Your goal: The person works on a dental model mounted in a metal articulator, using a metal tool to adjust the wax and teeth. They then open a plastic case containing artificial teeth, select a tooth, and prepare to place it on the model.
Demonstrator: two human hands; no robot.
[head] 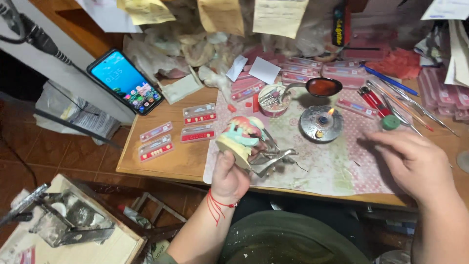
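Left hand (229, 177) is wrapped around a denture model on a metal articulator (249, 142), holding it up off the table edge, just over the left side of the patterned mat (327, 166); pink wax gums and teeth face up, plaster base sits against the fingers, metal frame sticks out to the right. Red string bracelet (217, 204) on that wrist. Right hand (415, 164) hovers over the right side of the mat, fingers loosely curled and pointing left, blurred; can't tell if anything is pinched in it, looks like nothing is. Lit alcohol burner (321, 123) on the mat between the two hands, small flame visible. Just behind it a spoon with dark red melted wax (322, 87), and next to that a round tub of burs and small tools (273, 100). Green cap (390, 122) just above the right hand, near red-handled and metal hand instruments (391, 100). Cards of artificial teeth (199, 122) lie on the bare wooden table (161, 168) left of the mat, well apart from the right hand. Smartphone (126, 81) with its screen on leans at the far left. Stacks of pink tooth cards (312, 71) at the back.
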